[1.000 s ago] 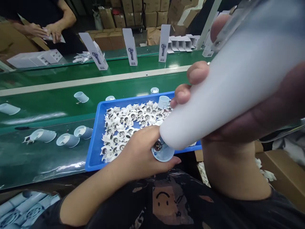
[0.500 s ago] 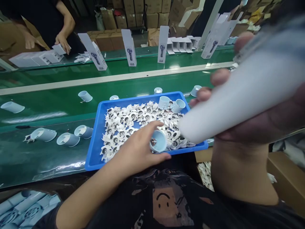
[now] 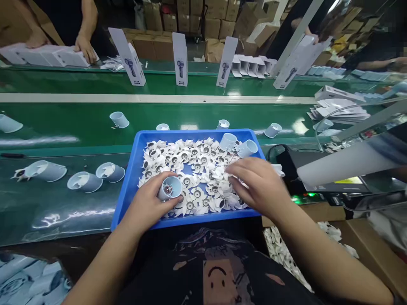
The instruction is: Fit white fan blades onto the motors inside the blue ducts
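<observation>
A blue tray (image 3: 129, 186) in front of me holds several white fan impellers (image 3: 190, 159) and two pale blue round housings (image 3: 237, 144). My left hand (image 3: 152, 199) grips one pale blue housing (image 3: 170, 188) over the tray's near left part, its open end facing me with a small motor inside. My right hand (image 3: 256, 184) rests palm down on the impellers at the tray's right side, fingers curled among them; what they pinch is hidden. A white cylindrical tool (image 3: 346, 163) hangs free at the right.
Several pale blue housings (image 3: 85, 180) lie on the green conveyor (image 3: 79, 131) left of and behind the tray. White product boxes (image 3: 179, 59) stand on the far belt. Another person's hands (image 3: 84, 46) handle white boxes far left. A black device (image 3: 318, 186) sits right of the tray.
My right hand let go of the white cylindrical tool and dropped onto the impellers. My left hand carried the housing leftward over the tray. The view tilted up and right.
</observation>
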The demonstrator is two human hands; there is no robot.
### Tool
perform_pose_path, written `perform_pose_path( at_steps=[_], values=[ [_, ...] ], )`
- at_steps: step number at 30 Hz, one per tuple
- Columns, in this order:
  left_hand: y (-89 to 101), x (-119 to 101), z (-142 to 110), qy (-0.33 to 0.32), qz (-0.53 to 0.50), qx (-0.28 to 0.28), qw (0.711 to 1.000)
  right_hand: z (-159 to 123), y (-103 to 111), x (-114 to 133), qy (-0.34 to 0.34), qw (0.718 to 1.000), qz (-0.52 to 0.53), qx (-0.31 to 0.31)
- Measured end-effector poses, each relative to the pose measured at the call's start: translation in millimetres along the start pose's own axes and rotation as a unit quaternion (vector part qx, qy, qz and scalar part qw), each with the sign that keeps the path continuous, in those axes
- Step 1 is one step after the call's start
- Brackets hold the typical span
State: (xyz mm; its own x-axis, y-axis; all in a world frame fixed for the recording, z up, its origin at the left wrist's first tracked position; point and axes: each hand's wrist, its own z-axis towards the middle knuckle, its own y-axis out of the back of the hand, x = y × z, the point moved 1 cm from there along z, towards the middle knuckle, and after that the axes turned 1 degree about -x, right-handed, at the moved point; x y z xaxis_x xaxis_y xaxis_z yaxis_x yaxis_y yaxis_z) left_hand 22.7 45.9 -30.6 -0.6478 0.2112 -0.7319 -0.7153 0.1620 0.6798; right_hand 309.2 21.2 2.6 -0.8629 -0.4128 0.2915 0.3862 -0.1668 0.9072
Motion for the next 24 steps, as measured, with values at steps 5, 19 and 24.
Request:
perform_pose_path(
  at_steps=[5, 19, 24],
  values=[
    [0.1, 3, -8, -0.036, 0.001, 0.0, 0.999, 47, -40, -5, -0.052, 0.975, -0.076, 0.204],
    [2.4, -9, -22, -0.131, -0.06, -0.034, 0.989, 40, -17, 53, 0.005, 0.967, 0.148, 0.207],
    [-2.2, -20, -30, -0.211, 0.035, -0.084, 0.973, 40, -14, 108, 0.111, 0.982, 0.102, 0.117]
  ],
)
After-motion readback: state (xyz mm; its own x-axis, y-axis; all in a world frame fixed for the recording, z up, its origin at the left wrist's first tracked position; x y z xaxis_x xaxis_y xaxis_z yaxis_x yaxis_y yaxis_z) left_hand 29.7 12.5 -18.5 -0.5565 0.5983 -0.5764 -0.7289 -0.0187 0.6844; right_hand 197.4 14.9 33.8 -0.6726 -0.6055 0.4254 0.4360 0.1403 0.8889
